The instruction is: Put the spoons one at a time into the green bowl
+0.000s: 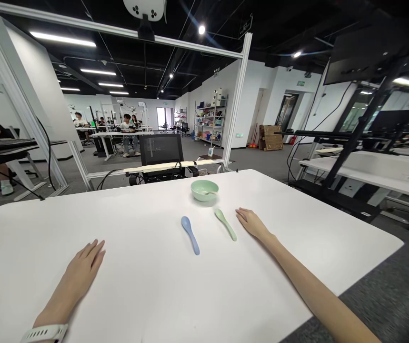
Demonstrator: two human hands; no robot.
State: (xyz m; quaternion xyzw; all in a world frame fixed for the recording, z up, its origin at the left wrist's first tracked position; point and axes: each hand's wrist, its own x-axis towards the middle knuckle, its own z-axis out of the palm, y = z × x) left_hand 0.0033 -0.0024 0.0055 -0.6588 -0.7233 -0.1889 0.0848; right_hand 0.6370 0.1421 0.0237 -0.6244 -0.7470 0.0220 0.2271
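Observation:
My left hand (81, 269) lies flat on the left of the white table (136, 281), fingers stretched out, holding nothing. On the right, my right hand (252, 223) rests on the tabletop with its fingers extended and nothing in it. Just left of its fingertips, and apart from them, is a light green spoon (226, 225). A blue spoon (190, 236) lies between the two hands, nearer the green one. Behind the spoons stands a green bowl (204, 191); a pale utensil, partly visible, seems to lie inside it.
An aluminium frame (238, 95) rises beyond the table's far edge, with a black office chair (161, 152) behind it. At the right is a black stand (350, 128) beside another white desk (368, 174). Several people sit at desks in the background.

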